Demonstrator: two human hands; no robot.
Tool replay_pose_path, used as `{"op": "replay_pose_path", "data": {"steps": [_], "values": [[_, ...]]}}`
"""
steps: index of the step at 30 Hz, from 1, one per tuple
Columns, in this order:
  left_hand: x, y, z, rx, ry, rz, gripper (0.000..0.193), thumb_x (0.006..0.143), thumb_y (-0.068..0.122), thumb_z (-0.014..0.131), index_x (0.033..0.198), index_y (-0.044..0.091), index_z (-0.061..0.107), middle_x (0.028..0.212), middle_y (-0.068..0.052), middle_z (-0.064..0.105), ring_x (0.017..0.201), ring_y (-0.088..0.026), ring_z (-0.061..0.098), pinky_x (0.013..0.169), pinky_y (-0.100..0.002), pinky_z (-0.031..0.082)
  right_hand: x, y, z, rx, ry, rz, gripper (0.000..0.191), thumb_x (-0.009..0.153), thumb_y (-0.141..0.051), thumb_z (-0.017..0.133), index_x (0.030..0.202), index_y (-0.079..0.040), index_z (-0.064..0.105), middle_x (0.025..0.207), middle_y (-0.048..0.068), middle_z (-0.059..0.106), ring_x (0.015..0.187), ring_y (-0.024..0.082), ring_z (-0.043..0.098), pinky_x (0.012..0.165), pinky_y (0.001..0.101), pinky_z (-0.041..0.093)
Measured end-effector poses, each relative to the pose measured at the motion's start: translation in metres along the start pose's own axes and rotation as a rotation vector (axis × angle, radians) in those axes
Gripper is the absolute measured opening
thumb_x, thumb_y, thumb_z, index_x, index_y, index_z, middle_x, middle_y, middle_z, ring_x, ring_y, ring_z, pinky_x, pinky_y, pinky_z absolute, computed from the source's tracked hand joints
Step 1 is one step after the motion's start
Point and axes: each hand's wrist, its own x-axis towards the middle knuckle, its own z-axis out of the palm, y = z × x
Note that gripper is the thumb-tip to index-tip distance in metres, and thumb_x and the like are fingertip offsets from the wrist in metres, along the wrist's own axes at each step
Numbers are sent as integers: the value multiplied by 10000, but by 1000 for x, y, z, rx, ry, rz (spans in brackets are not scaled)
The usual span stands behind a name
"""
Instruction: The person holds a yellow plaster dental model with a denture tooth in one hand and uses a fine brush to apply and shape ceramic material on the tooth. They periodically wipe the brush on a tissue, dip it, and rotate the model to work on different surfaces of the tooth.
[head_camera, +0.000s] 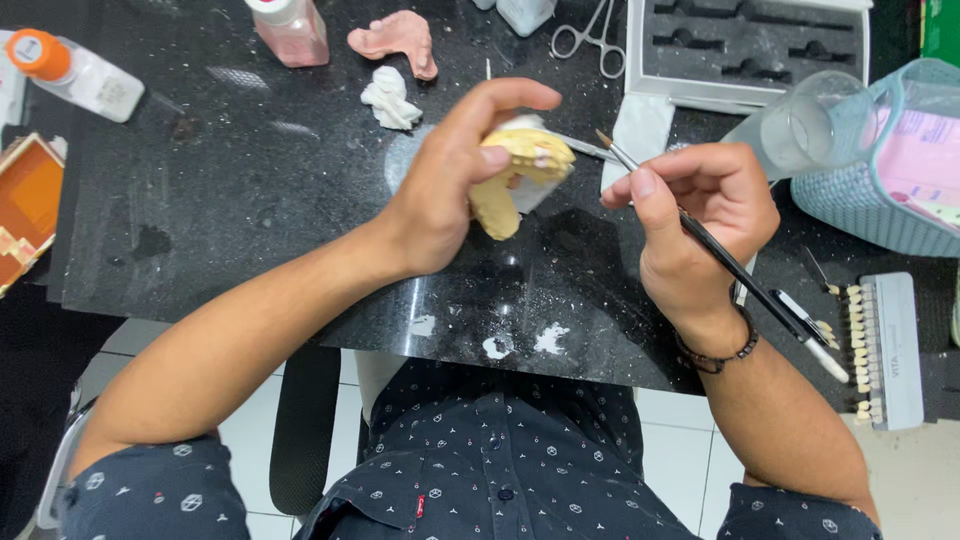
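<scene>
My left hand (450, 180) is clamped around a yellow dental cast (520, 175), thumb pressed on its top and fingers wrapped behind it, holding it up just above the black speckled worktop (250, 210). My right hand (700, 215) is closed on a thin black-handled brush (720, 250), pinched between thumb and forefinger; its pale tip points up and left, close to the cast but not quite touching it. The two hands are near each other yet apart. Behind the cast on the worktop lie a pink denture base (395, 40), a lump of white material (388, 100) and a pair of steel scissors (590, 35). At the far left stands a bottle with an orange cap (70, 70). To my right are a clear plastic cup (800, 125), a pale blue woven basket (880, 190) and a tooth shade guide (875, 345) beside my right wrist.
</scene>
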Motion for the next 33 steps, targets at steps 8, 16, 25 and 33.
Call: {"op": "replay_pose_path", "data": {"steps": [8,16,25,33], "values": [[22,-24,2,9,25,127,504,989,348,467,1337,-13,519,1136,-120,701,1038,-150,666,944,-288,536,7,0,4,-32,16,-24,159,1122,31,667,1145,29,510,999,167,691,890,196,743,849,290,646],[10,-37,4,-181,49,-7,548,972,344,481,1401,17,384,1212,-161,696,983,-142,587,884,-293,485,17,-12,6,-165,-116,-107,156,979,99,716,1086,41,617,1000,216,730,959,237,768,877,308,644],[11,-42,9,-340,84,-104,523,1030,372,442,1413,22,372,1246,-181,673,1068,-164,603,946,-315,487,25,-17,3,-222,-178,-125,184,955,68,734,1087,16,618,1045,185,740,1010,258,777,922,345,658],[10,-42,9,-420,83,-145,521,1034,348,437,1431,21,355,1293,-170,652,1151,-176,607,1009,-327,474,22,-14,6,-201,-174,-71,170,987,53,711,1114,8,607,1055,199,743,1008,259,780,924,343,659]]}}
